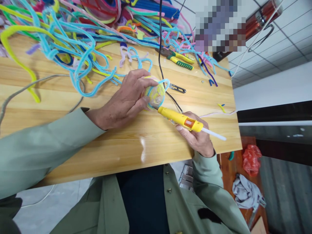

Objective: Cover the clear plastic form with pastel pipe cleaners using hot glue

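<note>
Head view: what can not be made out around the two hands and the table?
Yellow ball: its left side, covered by the left hand.
Glue gun: grip and trigger, hidden inside the right hand; any glue at the nozzle is too small.
Pipe cleaner pile: cut off by the top edge.
Blurred patch: whatever lies behind it.

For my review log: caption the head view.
Left hand holds pipe-cleaner ball; right hand aims yellow glue gun at it.
</note>
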`<state>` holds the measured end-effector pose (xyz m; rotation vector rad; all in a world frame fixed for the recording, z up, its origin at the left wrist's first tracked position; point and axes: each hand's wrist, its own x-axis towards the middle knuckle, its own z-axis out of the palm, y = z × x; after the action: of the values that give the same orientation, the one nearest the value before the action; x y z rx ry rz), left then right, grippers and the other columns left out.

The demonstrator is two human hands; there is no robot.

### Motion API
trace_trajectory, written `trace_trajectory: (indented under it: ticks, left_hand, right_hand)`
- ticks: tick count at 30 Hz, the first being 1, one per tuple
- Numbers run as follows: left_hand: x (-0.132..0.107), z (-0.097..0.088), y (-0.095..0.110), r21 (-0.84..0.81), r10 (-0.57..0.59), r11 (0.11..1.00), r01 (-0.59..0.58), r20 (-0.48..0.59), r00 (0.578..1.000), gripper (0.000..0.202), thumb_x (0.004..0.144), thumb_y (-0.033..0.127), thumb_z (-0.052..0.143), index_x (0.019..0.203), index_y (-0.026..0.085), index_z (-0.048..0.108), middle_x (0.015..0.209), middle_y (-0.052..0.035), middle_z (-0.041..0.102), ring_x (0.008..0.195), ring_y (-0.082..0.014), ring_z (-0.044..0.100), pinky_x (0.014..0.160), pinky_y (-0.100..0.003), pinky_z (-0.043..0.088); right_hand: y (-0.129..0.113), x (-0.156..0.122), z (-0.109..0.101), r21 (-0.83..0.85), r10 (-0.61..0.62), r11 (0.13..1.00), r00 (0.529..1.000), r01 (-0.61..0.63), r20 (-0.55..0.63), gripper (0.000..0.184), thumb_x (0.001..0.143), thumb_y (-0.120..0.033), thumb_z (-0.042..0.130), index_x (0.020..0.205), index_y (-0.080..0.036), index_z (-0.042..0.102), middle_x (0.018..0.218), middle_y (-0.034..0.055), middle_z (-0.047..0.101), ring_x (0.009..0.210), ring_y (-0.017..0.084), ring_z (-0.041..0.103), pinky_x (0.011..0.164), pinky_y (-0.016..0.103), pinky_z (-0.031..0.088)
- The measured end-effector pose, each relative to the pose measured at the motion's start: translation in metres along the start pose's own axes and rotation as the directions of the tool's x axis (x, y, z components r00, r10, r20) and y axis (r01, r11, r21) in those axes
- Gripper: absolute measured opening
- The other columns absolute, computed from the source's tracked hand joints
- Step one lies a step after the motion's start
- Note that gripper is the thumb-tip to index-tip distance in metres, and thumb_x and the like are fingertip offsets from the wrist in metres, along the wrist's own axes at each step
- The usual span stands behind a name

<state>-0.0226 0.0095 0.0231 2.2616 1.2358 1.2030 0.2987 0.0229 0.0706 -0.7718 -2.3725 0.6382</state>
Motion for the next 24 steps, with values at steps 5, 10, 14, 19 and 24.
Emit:
trace_trajectory:
  ticks: [5,10,14,19,24]
  left_hand:
    - [0.0011,-0.0003,-0.0007,-0.006,-0.010,1.000,0.010,0.009,1.000,0.040,0.119,0.042,0.041,0.157,0.039,0.049,0.159,-0.0099,0.056,0.159,-0.0365,0.052,0.137,-0.066,0.044]
    - [0.0008,-0.0005,0.0017,0.003,-0.032,0.999,0.032,0.003,0.999,0.040,0.120,0.042,0.038,0.156,0.031,0.052,0.159,-0.0113,0.057,0.158,-0.0373,0.052,0.138,-0.066,0.043]
    - [0.0011,-0.0026,0.0048,0.033,-0.035,0.999,0.034,0.035,0.999,0.040,0.122,0.039,0.036,0.157,0.025,0.050,0.161,-0.0121,0.055,0.158,-0.0358,0.050,0.139,-0.065,0.041]
    - [0.0017,-0.0028,0.0033,0.016,-0.037,0.999,0.037,0.034,0.999,0.038,0.121,0.038,0.037,0.156,0.030,0.050,0.161,-0.0108,0.056,0.159,-0.0342,0.050,0.139,-0.063,0.042]
    - [0.0012,-0.0016,0.0014,0.024,0.028,0.999,-0.028,0.004,1.000,0.037,0.121,0.037,0.040,0.158,0.032,0.046,0.157,-0.0129,0.055,0.158,-0.0337,0.051,0.136,-0.066,0.046]
  right_hand:
    - [-0.0007,0.0003,0.0003,-0.033,0.029,0.999,1.000,-0.029,0.002,0.011,0.110,-0.035,0.070,0.117,-0.027,0.072,0.103,0.0070,0.080,0.087,0.025,0.077,0.071,0.040,0.061]
    - [0.0010,-0.0009,0.0006,-0.037,0.002,0.999,1.000,-0.001,0.009,0.011,0.109,-0.035,0.070,0.117,-0.027,0.072,0.103,0.0069,0.081,0.088,0.025,0.077,0.073,0.041,0.062]
    - [0.0015,-0.0012,0.0007,-0.047,0.010,0.999,1.000,-0.010,0.002,0.012,0.110,-0.035,0.070,0.117,-0.026,0.072,0.103,0.0075,0.081,0.087,0.025,0.077,0.072,0.040,0.061]
    - [0.0001,-0.0004,0.0017,-0.033,-0.014,0.999,1.000,0.014,-0.006,0.009,0.109,-0.031,0.071,0.117,-0.027,0.072,0.104,0.0064,0.081,0.089,0.024,0.077,0.073,0.039,0.060]
    - [-0.0002,0.0005,0.0031,-0.023,-0.025,0.999,1.000,0.025,-0.002,0.010,0.109,-0.031,0.071,0.119,-0.027,0.071,0.103,0.0064,0.080,0.089,0.025,0.077,0.073,0.039,0.061]
